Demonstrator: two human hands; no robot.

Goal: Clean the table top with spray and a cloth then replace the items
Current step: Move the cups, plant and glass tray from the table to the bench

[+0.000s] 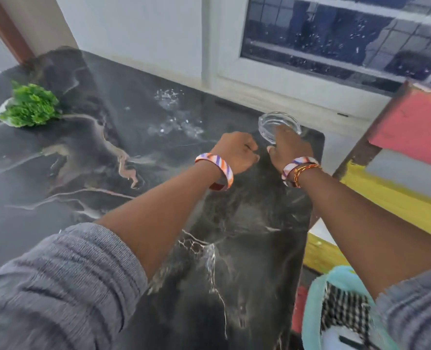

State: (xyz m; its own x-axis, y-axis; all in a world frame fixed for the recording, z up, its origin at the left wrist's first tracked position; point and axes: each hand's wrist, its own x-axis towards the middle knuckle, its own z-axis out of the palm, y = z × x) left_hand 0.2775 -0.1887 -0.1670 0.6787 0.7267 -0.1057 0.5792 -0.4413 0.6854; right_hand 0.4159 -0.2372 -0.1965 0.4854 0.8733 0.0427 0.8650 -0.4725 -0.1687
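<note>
A black marble table top [88, 178] with pale veins fills the view. A clear glass dish [272, 123] stands near its far right corner. My right hand [291, 147] grips the dish's near rim, and its fingers hide part of the glass. My left hand [237, 152] is a closed fist just left of the dish, with nothing visible in it. A small green artificial plant [30, 106] sits at the far left of the table. Wet spray spots [170, 117] lie on the marble beyond my hands.
A white wall and a window [335, 39] run behind the table. A piece of furniture painted red, grey and yellow [406, 147] stands right of the table. A teal cloth with a checked fabric [335, 306] lies at the lower right.
</note>
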